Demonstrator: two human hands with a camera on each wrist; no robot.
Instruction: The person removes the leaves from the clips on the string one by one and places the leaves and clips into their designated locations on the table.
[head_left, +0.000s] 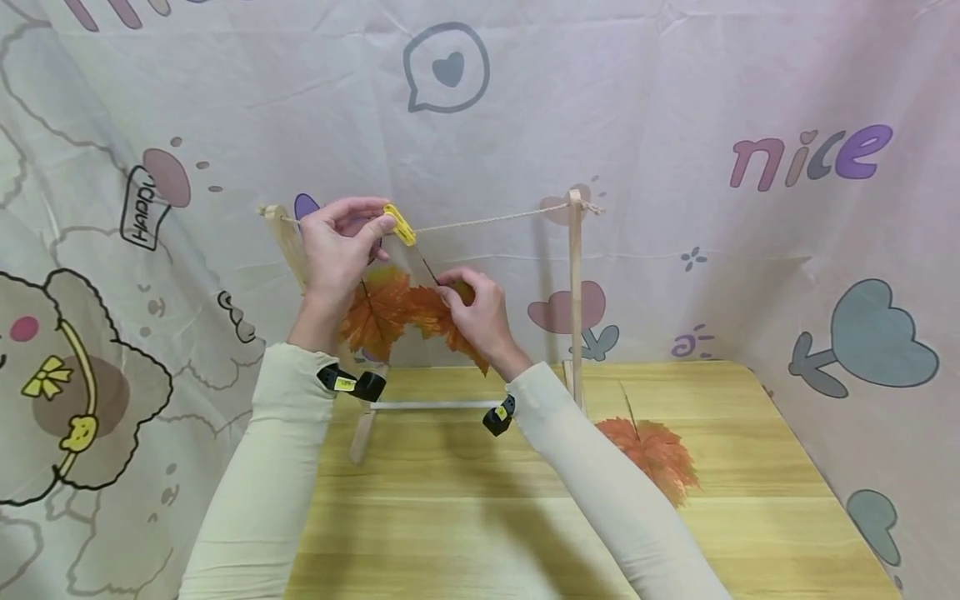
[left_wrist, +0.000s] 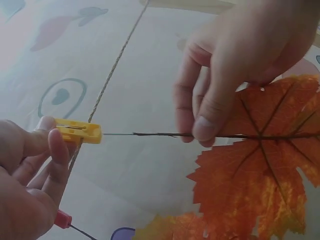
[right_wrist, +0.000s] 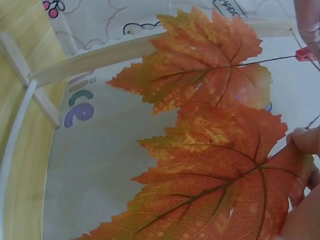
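Cream sleeves [head_left: 262, 467] nearest. Left grip [head_left: 337, 254] pinches yellow plastic clip [left_wrist: 80, 131] at the twisted rope [left_wrist: 107, 82]; right grip [head_left: 483, 308] pinches a dark, wiry leaf stem [left_wrist: 162, 134], far end at the clip. Best to hold stem straight, clip square to rope. Orange leaf [left_wrist: 260, 165]: toothed, veined, beside second leaf [right_wrist: 205, 60] on a red clip [right_wrist: 303, 55]. Pale wooden uprights [head_left: 576, 292] outward; third leaf [head_left: 652, 458] on wood-grain surface [head_left: 765, 517].

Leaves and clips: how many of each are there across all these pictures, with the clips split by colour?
Orange leaves: 3
Yellow clip: 1
Red clip: 1
Total: 5
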